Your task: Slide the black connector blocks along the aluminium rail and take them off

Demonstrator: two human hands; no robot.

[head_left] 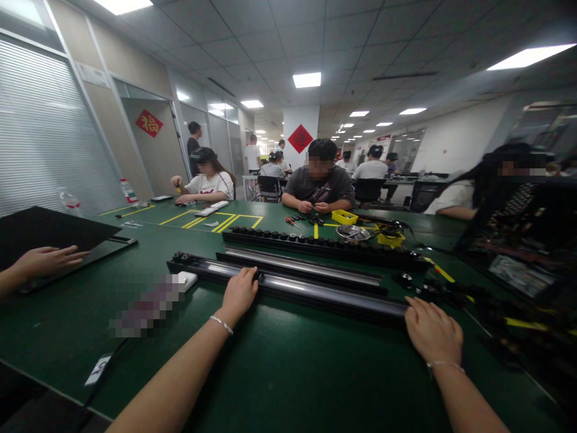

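A long black rail with a shiny metal rod (333, 290) lies slantwise across the green table before me. My left hand (241, 294) is closed at the middle of the rail, its fingertips against a small black piece (258, 275) on the rod. At the rail's right end, my right hand (435, 331) grips it with the fingers over the top; the thumb is hidden. Small black blocks (183, 257) sit at the rail's left end. Just behind lies a second rail with a rod (302, 264), and beyond that a black strip (324, 242) carrying a row of black knobs.
Another person's hand (51, 260) rests over a black panel (54, 234) at left. A blurred-out device (151, 305) with a cable lies on the green table (288, 373). Across it are a metal bowl (353, 233), a yellow bin (344, 217) and a seated person (320, 186). Dark parts crowd the right.
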